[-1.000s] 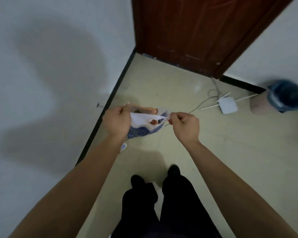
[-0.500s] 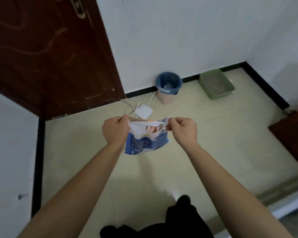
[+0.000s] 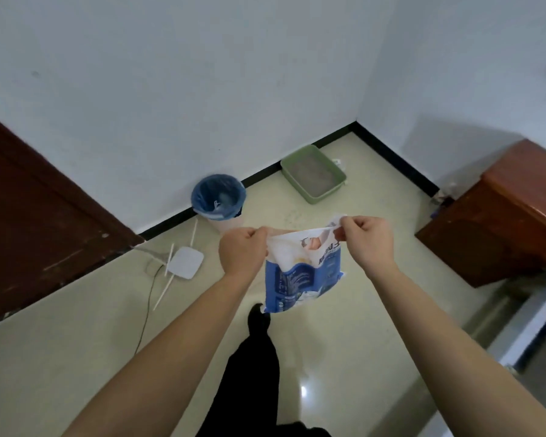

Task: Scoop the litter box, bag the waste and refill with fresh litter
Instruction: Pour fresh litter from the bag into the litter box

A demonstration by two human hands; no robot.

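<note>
A leg in black trousers [image 3: 260, 373] with a black shoe [image 3: 258, 320] stands on the pale glossy tiled floor [image 3: 76, 342], just below and in front of the blue-and-white printed plastic litter bag [image 3: 300, 275]. The bag hangs in the air between two bare forearms. The left hand [image 3: 241, 252] has its fingers curled into a loose fist and pinches the bag's upper left edge. The right hand [image 3: 368, 241] clamps the upper right corner between thumb and forefinger, with the other fingers folded in. The two hands are spread apart, so the white top edge of the bag is stretched taut between them while its blue lower part dangles free above the floor. To the left of the bag, a flat white router [image 3: 185, 263] with thin white antennas lies on the floor. Beyond the bag and to its left, a round pale bin lined with a blue plastic bag [image 3: 218, 195] stands against the white wall [image 3: 202, 74]. Beyond the bag and a little to its right, well apart from it, the green rectangular plastic litter box [image 3: 327, 193] sits in the corner of the room with grey litter inside. To the right of the bag stands a reddish-brown wooden cabinet [image 3: 501, 216], and far to its left is a dark brown wooden door [image 3: 38, 222].
</note>
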